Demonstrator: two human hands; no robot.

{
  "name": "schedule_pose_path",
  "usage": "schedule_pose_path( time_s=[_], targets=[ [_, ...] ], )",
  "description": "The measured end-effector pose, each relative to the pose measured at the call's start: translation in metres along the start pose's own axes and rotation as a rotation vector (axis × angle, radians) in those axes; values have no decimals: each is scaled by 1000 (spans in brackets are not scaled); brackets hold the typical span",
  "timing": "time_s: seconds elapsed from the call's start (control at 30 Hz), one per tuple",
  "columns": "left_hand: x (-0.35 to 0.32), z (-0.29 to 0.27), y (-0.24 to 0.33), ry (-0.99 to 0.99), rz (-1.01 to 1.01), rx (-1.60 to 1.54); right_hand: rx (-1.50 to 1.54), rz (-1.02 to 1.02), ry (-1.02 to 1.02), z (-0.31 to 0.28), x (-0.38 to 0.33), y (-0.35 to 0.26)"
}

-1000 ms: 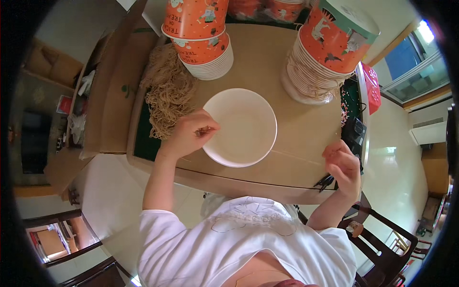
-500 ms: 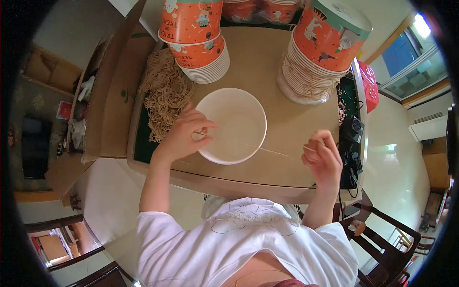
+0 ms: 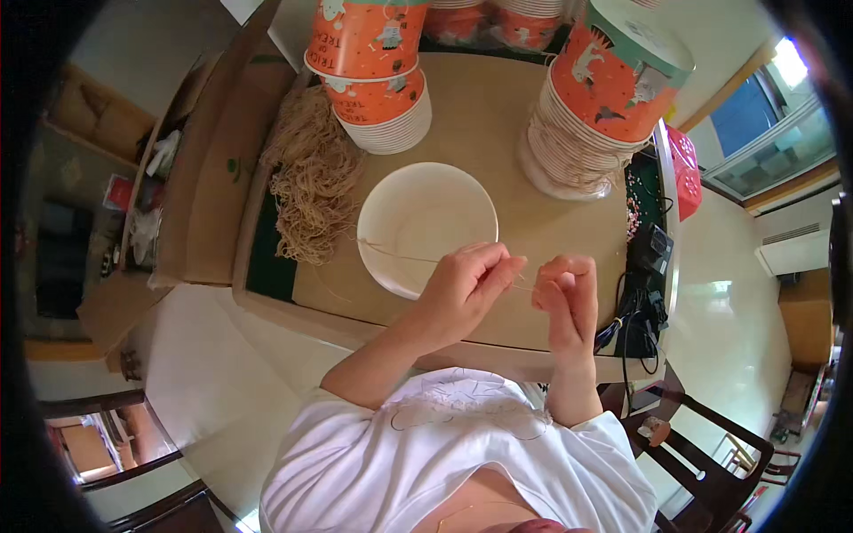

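Note:
A thin beige string [image 3: 395, 256] runs from the bucket's left rim across its mouth to my left hand [image 3: 469, 289], whose thumb and fingers pinch it. A short stretch of it spans the gap to my right hand [image 3: 569, 298], which is closed with curled fingers around the string's other part. Both hands are close together above the table's near edge, just right of the white paper bucket [image 3: 404, 191]. That bucket stands with its open mouth up, and my left hand covers part of its near rim. A tangled heap of beige string [image 3: 311, 191] lies left of it.
Stacked orange printed paper buckets [image 3: 369, 44] stand upside down at the back left. Another stack [image 3: 604, 75], with beige strings hanging around its rims, is at the back right. Black cables and adapters [image 3: 653, 289] lie along the right edge; a cardboard box [image 3: 209, 169] borders the left.
My left hand has moved right across the bucket, close to my right hand, keeping hold of the string. My right hand has shifted slightly left.

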State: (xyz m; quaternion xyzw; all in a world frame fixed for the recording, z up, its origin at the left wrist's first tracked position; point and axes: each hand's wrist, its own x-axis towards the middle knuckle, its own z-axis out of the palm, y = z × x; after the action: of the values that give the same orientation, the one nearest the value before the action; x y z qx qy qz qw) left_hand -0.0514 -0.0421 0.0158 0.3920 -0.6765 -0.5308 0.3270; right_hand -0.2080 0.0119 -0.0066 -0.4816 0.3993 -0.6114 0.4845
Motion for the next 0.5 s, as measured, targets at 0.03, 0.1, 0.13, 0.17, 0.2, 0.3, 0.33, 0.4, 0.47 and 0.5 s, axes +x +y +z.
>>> schedule_pose_path(
  time_s=[0.03,0.1,0.13,0.17,0.2,0.3,0.33,0.4,0.47,0.5],
  targets=[
    [1,1,3,24,23,10,1,-1,8,-1,0,1],
    [1,3,4,45,42,23,-37,19,-29,-5,0,6],
    [1,4,2,64,87,59,-32,20,-25,-3,1,8],
    [1,5,0,84,131,95,-115,32,3,0,3,10],
    [1,6,-2,82,131,100,-196,43,30,3,5,11],
    [0,10,-6,106,183,120,-181,58,103,4,8,16],
    [0,10,-5,104,148,103,-179,59,107,3,8,17],
    [0,11,-6,99,113,90,-218,59,110,2,9,17],
    [0,12,-9,91,128,77,-215,66,110,2,9,14],
    [1,12,-10,83,128,79,-217,75,114,2,10,13]
  ],
)
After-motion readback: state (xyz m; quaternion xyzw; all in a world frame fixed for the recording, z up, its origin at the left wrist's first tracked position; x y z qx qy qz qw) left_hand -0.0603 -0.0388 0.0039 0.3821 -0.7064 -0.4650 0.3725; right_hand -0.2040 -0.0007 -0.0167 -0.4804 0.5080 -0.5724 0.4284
